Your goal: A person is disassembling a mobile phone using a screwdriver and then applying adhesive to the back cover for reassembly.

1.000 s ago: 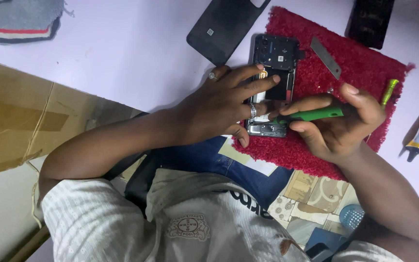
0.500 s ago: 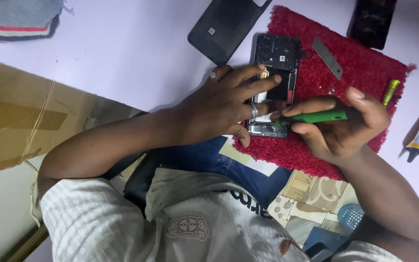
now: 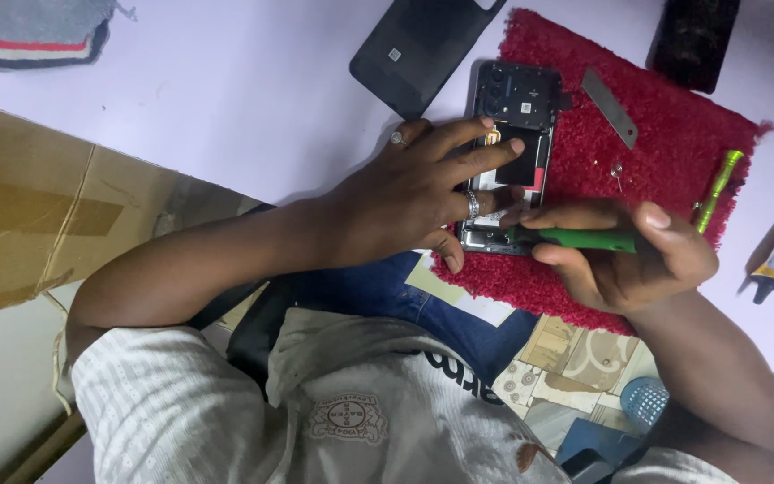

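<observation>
- Fingers (image 3: 575, 218) of the right hand (image 3: 624, 260) wrap tight round a green screwdriver (image 3: 584, 239), lying sideways, tip pointing left.
- Open phone (image 3: 512, 134) sits mid-frame on the red mat (image 3: 656, 188), running up and down.
- Left hand (image 3: 414, 193) lies flat on it, fingers spread.

Left hand (image 3: 423, 193): palm down, fingers (image 3: 477, 161) spread and pressed flat, a ring on one finger.
Left arm: bare forearm bent at the elbow, reaching across the body.
Right hand (image 3: 624, 255): fingers (image 3: 566, 217) curled shut in a pinch grip, thumb on top.
Right arm: forearm angled up from lower right.
</observation>
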